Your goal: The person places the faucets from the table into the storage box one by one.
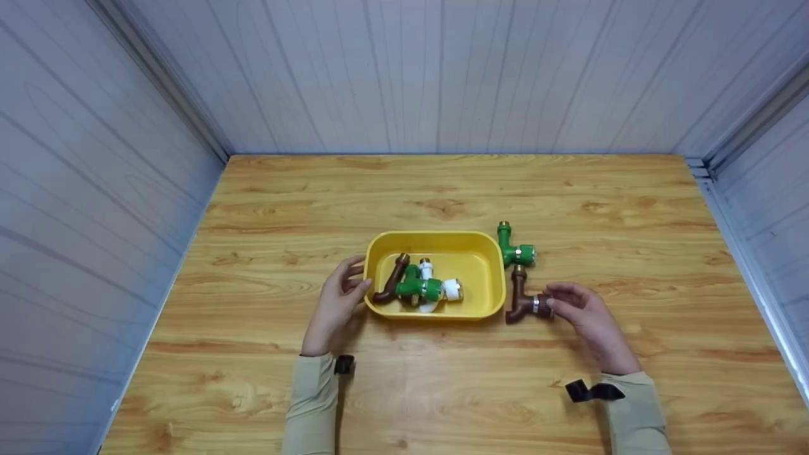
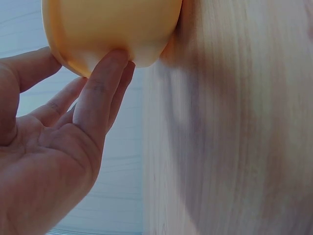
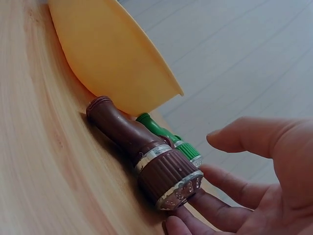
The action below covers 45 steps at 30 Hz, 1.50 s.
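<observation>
A yellow plastic bin (image 1: 436, 315) rests on the wooden table, holding a brown tap (image 1: 395, 278), a green tap (image 1: 430, 289) and white tap parts (image 1: 452, 289) overlapping one another. My left hand (image 1: 338, 303) holds the bin's left side, thumb at the rim and fingers against the outer wall (image 2: 110, 29). Right of the bin lies another brown tap (image 1: 521, 300), its ribbed knob (image 3: 168, 174) toward my right hand (image 1: 586, 319). That hand's lower fingers reach beside the knob, while the thumb (image 3: 239, 134) stands apart from it.
Another green tap (image 1: 510, 249) lies at the bin's right rim, just behind the loose brown one. Pale panelled walls (image 1: 404, 76) enclose the table (image 1: 265, 208) at the back and both sides. Dark straps (image 1: 594, 390) sit at both wrists.
</observation>
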Tool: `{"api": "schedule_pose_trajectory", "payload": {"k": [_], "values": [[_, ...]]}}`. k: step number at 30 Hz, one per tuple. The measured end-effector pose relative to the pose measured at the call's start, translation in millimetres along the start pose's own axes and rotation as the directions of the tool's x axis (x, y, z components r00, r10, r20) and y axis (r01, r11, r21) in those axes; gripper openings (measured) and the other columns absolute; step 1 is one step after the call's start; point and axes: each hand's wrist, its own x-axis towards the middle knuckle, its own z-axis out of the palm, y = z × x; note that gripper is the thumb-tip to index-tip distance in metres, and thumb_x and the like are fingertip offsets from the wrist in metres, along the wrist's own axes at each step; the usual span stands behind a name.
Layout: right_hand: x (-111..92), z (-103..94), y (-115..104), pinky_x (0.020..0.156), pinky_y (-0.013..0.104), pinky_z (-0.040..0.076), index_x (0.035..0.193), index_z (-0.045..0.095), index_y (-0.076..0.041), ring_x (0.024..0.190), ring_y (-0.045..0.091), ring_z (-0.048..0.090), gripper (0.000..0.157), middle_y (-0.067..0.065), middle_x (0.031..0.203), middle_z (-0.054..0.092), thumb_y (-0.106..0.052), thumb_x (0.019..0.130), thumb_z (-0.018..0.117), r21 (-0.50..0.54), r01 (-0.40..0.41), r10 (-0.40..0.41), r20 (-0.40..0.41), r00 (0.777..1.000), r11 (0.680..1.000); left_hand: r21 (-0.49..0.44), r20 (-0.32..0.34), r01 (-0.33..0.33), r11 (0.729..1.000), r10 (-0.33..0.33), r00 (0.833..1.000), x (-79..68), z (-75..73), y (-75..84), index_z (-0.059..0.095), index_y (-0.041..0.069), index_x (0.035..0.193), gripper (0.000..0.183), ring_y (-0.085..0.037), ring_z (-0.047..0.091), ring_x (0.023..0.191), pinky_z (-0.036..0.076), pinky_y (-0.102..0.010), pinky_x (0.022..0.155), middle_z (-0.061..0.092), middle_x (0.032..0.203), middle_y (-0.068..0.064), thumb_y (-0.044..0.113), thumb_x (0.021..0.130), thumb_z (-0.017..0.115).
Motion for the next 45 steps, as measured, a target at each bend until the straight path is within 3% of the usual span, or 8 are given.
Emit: {"api": "schedule_pose_trajectory", "payload": {"k": [6, 10, 15, 23, 29, 35, 45], "values": [[0, 0.3, -1, 0.089, 0.019, 0.045, 0.131, 0.046, 0.01, 0.113, 0.016, 0.054, 0.05, 0.025, 0.131, 0.051, -0.01, 0.09, 0.066, -0.019, 0.005, -0.005, 0.002, 1.0, 1.0, -0.007, -0.005, 0.022, 1.0, -0.022, 1.0, 1.0, -0.1, -0.4, 0.042, -0.01, 0.136, 0.046, -0.052, 0.052, 0.108, 0.051, -0.05, 0.086, 0.049, 0.125, -0.036, -0.004, 0.093, 0.058], [0, 0.3, 1, 0.09, 0.018, 0.045, 0.131, 0.046, 0.01, 0.117, 0.022, 0.052, 0.05, 0.026, 0.132, 0.05, -0.006, 0.089, 0.067, -0.014, 0.015, -0.015, 0.008, 1.0, 1.0, 0.001, -0.013, 0.029, 1.0, -0.029, 1.0, 0.9, -0.1, -0.9, 0.042, -0.009, 0.136, 0.046, -0.052, 0.053, 0.108, 0.051, -0.05, 0.085, 0.05, 0.125, -0.036, -0.004, 0.093, 0.058], [2, -0.2, 5, 0.09, 0.019, 0.045, 0.13, 0.046, 0.011, 0.112, 0.019, 0.055, 0.049, 0.028, 0.13, 0.051, 0.002, 0.086, 0.067, -0.025, 0.04, -0.039, 0.015, 0.999, 0.999, 0.007, -0.02, 0.032, 0.999, -0.032, 0.999, 0.4, -0.2, -0.8, 0.043, -0.008, 0.136, 0.046, -0.05, 0.054, 0.107, 0.052, -0.05, 0.083, 0.05, 0.125, -0.035, -0.003, 0.092, 0.058], [2, -1.4, 7, 0.091, 0.019, 0.045, 0.129, 0.046, 0.011, 0.118, 0.034, 0.051, 0.049, 0.03, 0.13, 0.05, 0.011, 0.083, 0.063, -0.052, 0.061, -0.059, 0.038, 0.998, 0.997, 0.035, -0.041, 0.014, 0.999, -0.012, 0.999, 8.4, -2.7, -27.5, 0.046, -0.001, 0.136, 0.046, -0.042, 0.058, 0.105, 0.053, -0.04, 0.083, 0.055, 0.124, -0.028, 0.002, 0.093, 0.06], [1, -1.9, 6, 0.09, 0.018, 0.045, 0.129, 0.046, 0.012, 0.118, 0.034, 0.051, 0.048, 0.03, 0.129, 0.05, 0.011, 0.084, 0.062, -0.061, 0.077, -0.074, 0.048, 0.996, 0.995, 0.059, -0.046, -0.003, 0.998, 0.005, 0.999, 9.0, -2.3, -29.8, 0.048, 0.002, 0.136, 0.044, -0.038, 0.06, 0.102, 0.053, -0.036, 0.08, 0.057, 0.122, -0.025, 0.003, 0.093, 0.061], [2, -0.9, 7, 0.091, 0.018, 0.045, 0.129, 0.048, 0.01, 0.118, 0.03, 0.052, 0.048, 0.028, 0.13, 0.05, 0.01, 0.084, 0.063, -0.067, 0.067, -0.065, 0.035, 0.997, 0.996, 0.048, -0.043, 0.004, 0.999, -0.002, 0.999, 8.3, -2.0, -25.8, 0.046, -0.003, 0.136, 0.046, -0.043, 0.058, 0.103, 0.051, -0.034, 0.081, 0.055, 0.123, -0.029, 0.001, 0.093, 0.061], [-1, -1.0, 3, 0.092, 0.018, 0.044, 0.13, 0.048, 0.008, 0.119, 0.033, 0.051, 0.049, 0.027, 0.129, 0.051, 0.008, 0.084, 0.064, -0.068, 0.07, -0.068, 0.03, 0.997, 0.995, 0.041, -0.018, 0.014, 0.999, -0.014, 1.0, -0.4, 1.0, 2.7, 0.044, -0.01, 0.134, 0.045, -0.05, 0.054, 0.106, 0.051, -0.039, 0.083, 0.051, 0.123, -0.035, -0.004, 0.093, 0.058]]}}
